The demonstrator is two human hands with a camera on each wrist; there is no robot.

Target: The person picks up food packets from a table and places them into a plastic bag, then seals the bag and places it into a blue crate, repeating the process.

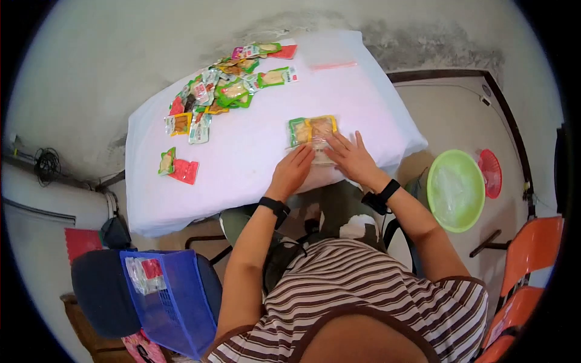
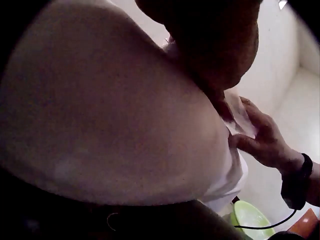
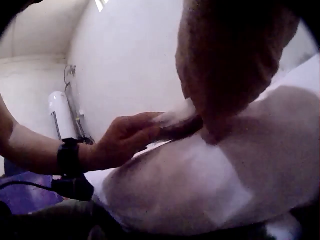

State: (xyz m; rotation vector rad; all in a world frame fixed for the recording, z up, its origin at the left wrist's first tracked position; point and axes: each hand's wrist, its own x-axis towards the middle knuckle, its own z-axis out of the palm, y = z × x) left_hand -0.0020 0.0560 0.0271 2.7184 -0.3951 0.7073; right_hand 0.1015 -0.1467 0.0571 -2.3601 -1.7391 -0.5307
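Clear, crinkly plastic bag lies flat on the white-clothed table, near the front edge, directly before the seated person. Placing puts it in easy reach of both arms, probably why it lies there, well apart from the heap.

Left hand: fingers together, nearly straight, tips on the bag's near part. Right hand: fingers spread apart, mostly straight, resting over its near right side. Judgement: hands set on either side to steady or flatten the loose film. Cannot tell whether either thumb pinches an edge; wrist views too dark.

Heap of small coloured food packets at the far left, likely kept there to leave working room. Flat clear plastic with a red strip at the far edge. Green-edged packet and plain red packet touching, set off near the left side.

Bag's look: transparent, shiny, wrinkled. Two packets show at its far end, seemingly inside: green-edged with pale contents, yellow-edged with brownish contents, side by side. Near end only film. Printing too small to read.
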